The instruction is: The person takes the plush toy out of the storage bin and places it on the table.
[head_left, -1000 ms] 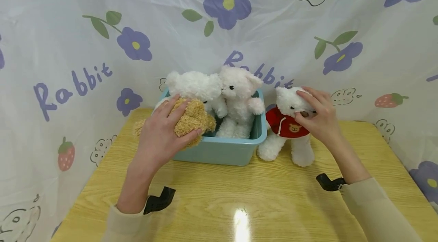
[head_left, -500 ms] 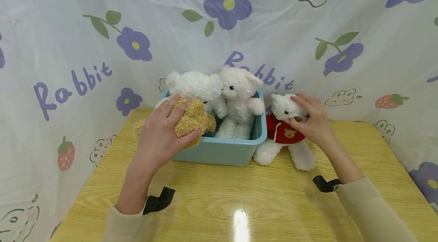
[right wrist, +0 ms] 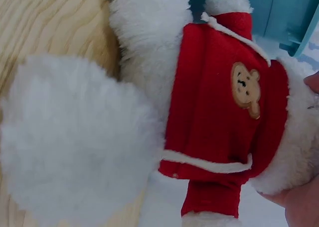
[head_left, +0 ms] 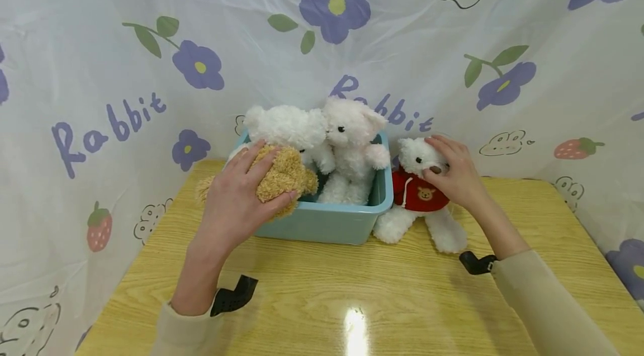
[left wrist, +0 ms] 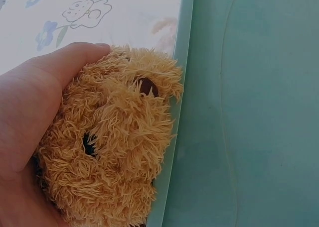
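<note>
My left hand grips a curly tan plush toy by the head, at the left front corner of a blue plastic bin. In the left wrist view the thumb lies along the plush toy's head, beside the bin's rim. On the right, my right hand holds the head of a white teddy bear in a red hoodie. This teddy bear sits on the table against the bin's right side, legs spread forward. The right wrist view shows its red hoodie and a fluffy white leg close up.
Inside the bin, a white plush bear and a pale pink plush cat stand side by side. The wooden table reaches back to a printed cloth hung behind it.
My right hand has come down and slightly left with the white teddy bear, whose body sank and whose legs spread on the table. My left hand and the tan plush toy have stayed put.
</note>
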`<state>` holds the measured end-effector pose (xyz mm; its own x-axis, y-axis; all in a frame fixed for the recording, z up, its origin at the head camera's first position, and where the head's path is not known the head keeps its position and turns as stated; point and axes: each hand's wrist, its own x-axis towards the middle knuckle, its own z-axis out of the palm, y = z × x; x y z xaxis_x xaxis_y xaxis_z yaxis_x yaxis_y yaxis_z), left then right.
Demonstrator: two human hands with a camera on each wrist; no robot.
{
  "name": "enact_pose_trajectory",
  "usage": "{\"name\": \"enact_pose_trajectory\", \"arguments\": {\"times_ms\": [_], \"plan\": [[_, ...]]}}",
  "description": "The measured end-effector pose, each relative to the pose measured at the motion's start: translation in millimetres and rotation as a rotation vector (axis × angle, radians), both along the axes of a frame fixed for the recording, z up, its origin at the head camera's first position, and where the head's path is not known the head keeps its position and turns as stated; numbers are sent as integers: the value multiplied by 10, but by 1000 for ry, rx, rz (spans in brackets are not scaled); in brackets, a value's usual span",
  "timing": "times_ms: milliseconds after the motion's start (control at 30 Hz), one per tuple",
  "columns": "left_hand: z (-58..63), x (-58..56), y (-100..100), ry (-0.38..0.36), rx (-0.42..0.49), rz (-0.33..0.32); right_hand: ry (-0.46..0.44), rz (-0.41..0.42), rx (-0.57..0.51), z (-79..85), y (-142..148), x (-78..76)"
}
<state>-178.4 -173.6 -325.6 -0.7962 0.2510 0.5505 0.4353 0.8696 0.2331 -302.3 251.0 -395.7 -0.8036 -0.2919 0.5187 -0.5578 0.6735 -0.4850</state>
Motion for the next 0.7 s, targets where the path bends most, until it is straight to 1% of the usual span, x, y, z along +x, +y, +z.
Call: {"name": "enact_pose_trajectory", "arguments": {"times_ms": [167,267,500,700], "plan": [[-4,-7,2,-6,-3,7,-50,25,-6,28,-25,-42],[-7,-9,6,-13,-4,6,-68,30,13,55,-36,-59],[-10,-14,4,-19,0,9,-87,-35,138,101,-46,-85],[-18,-10,-3,5,5,0,-87,-66,171,119,-45,-90]]}}
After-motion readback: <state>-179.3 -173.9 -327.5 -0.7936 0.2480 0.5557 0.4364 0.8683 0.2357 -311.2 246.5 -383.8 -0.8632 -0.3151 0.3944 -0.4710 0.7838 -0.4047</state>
